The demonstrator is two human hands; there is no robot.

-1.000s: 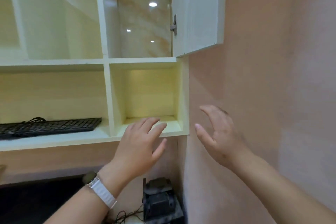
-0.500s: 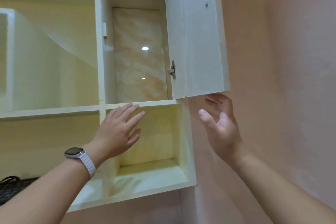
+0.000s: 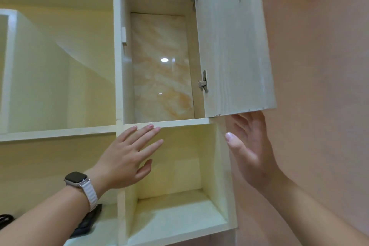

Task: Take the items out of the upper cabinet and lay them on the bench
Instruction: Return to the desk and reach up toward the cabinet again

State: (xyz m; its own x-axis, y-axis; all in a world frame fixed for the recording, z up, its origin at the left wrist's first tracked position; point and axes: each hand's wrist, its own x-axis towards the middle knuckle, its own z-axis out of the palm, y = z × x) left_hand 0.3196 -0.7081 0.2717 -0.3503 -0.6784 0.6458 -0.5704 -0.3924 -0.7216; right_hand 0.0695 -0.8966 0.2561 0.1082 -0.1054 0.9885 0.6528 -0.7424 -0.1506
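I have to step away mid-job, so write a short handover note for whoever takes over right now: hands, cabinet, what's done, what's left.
Left hand: open and empty, fingers spread in front of the shelf edge below the upper cabinet.
Right hand: open and empty, fingertips at the bottom edge of the cabinet door.
The door is swung open. The compartment behind it shows only its marbled back panel; no items can be seen from this low angle.
The cubby below looks empty. A keyboard lies on the shelf to the left.
Done: door opened.
Left: check the upper compartment, move anything found to the bench, which is out of view.
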